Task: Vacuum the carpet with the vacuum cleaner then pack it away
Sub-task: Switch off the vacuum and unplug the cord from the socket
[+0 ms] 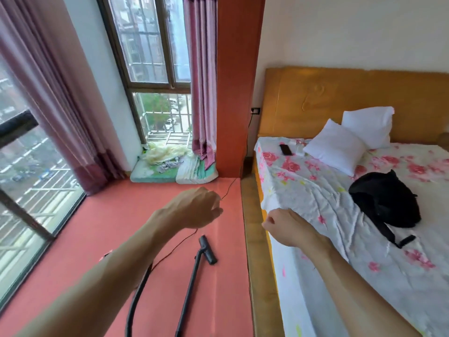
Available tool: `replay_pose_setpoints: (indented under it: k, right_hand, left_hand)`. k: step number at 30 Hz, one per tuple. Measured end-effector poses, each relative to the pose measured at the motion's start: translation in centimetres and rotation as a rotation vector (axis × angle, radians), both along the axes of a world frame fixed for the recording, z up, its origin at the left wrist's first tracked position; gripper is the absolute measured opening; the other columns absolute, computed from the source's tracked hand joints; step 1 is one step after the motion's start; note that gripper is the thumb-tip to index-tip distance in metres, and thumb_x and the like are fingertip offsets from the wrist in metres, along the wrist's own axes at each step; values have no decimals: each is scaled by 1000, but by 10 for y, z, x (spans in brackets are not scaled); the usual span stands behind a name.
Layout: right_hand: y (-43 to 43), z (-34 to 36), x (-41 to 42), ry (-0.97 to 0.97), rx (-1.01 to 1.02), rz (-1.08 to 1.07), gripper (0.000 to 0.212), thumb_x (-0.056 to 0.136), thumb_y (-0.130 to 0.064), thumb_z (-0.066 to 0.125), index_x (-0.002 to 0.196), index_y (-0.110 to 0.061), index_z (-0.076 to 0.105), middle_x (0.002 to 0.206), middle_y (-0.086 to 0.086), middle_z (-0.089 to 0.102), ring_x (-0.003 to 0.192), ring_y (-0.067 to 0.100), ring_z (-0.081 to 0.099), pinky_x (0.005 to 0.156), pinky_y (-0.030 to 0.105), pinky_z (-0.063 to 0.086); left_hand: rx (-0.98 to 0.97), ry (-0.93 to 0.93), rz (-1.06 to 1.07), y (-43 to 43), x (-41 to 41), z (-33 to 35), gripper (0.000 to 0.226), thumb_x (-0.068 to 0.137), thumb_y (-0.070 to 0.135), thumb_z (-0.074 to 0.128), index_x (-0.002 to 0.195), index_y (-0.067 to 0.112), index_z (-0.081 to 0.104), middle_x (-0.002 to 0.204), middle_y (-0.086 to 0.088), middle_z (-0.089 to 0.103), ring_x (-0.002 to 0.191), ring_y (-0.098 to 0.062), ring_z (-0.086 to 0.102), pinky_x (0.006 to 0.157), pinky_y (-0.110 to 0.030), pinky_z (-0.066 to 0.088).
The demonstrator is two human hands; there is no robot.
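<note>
The left hand (194,207) is raised over the salmon-red carpet (116,215), back of the hand toward the camera; its fingers (217,210) are clenched round a thin dark cord (228,190); the cord runs from the wall socket (255,110) on the far wall down the corner beside the bed (315,190), crosses the far edge of the carpet to that hand, then leaves it below the wrist and trails near and left toward the hose (136,300). The right hand (284,224) is held up just right of the left one, over the near left edge of the bed; its fingers (267,221) are curled in tight, and nothing shows inside them; the two hands are near each other but apart.

The vacuum's wand (189,288) lies flat on the carpet below the hands, its floor head (207,250) at the far end, pointing toward the bed frame; the black hose curves on the carpet to the left of the wand; the vacuum's body is out of view.

On the bed lie two white pillows (340,147), a phone (285,149) and a black bag (386,200); folded bedding (170,166) sits in the far corner under the window (150,45), between the purple curtains (201,69).
</note>
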State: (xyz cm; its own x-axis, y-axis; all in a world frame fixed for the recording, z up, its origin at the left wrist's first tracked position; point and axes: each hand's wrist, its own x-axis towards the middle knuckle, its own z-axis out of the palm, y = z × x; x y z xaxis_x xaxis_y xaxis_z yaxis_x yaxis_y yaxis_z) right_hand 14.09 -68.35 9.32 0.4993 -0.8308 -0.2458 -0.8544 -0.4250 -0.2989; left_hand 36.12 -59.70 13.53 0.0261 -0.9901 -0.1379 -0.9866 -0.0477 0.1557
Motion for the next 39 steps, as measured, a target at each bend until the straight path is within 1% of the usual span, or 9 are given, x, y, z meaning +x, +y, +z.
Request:
replay_pose_setpoints:
  k: [2,6,12,15,19,27,30,34,39]
  right_hand:
    - [-25,3,2,-7,-15,29,31,94,-27,44,81,-3,59,84,11,63,73,26,55,63,33,42]
    - [-83,-1,8,4,-35,74,29,89,-26,42,63,-13,38,64,6,45,58,22,39,55,34,32]
    - [-190,2,23,37,-54,41,33,92,-23,42,61,-14,36,59,2,41,54,16,37,52,32,29]
    - [-251,7,33,43,-91,26,34,93,-24,42,61,-14,37,59,1,42,54,16,36,52,32,29]
    - [-328,12,50,14,-172,-16,36,96,-30,44,65,-11,46,62,3,49,56,15,42,52,31,32]
    - [-454,-18,85,9,-131,17,34,96,-23,42,63,-14,37,65,2,45,60,19,41,49,30,25]
    - [-514,-33,95,18,-117,20,33,94,-21,42,63,-12,38,64,6,46,59,21,42,52,33,29]
    - [-601,-42,103,10,-83,23,34,92,-19,40,60,-14,33,58,4,37,52,18,35,49,31,23]
    - [-701,-32,125,26,-112,62,35,95,-17,40,61,-17,33,63,-2,40,55,14,37,45,27,22]
  left_hand:
    - [-9,-3,19,-19,-2,1,31,101,39,52,106,15,70,106,-5,71,91,-23,67,78,-37,55]
    - [-32,16,18,-70,-2,-12,32,101,39,51,105,13,71,105,-3,71,88,-21,67,73,-33,53]
    - [-14,18,-16,-189,17,-33,34,102,38,50,104,11,71,102,-7,72,90,-25,67,72,-34,53]
    - [3,29,-37,-255,34,-36,36,102,39,49,103,10,71,102,-7,71,89,-24,68,77,-37,56]
    - [44,-15,-66,-329,56,-41,37,102,39,48,103,9,69,100,-7,71,87,-23,68,73,-36,54]
    - [105,-112,-48,-458,92,-57,38,102,40,49,99,6,66,98,-6,69,86,-23,67,68,-32,48]
    - [113,-92,-11,-512,102,-66,37,102,37,49,98,5,66,99,-6,67,88,-23,67,76,-37,55]
    - [163,-95,20,-586,111,-64,35,102,33,48,97,3,67,102,-8,67,92,-23,67,80,-37,56]
    - [137,-108,51,-675,123,-50,33,102,33,46,102,7,67,100,-7,69,87,-23,67,73,-36,56]
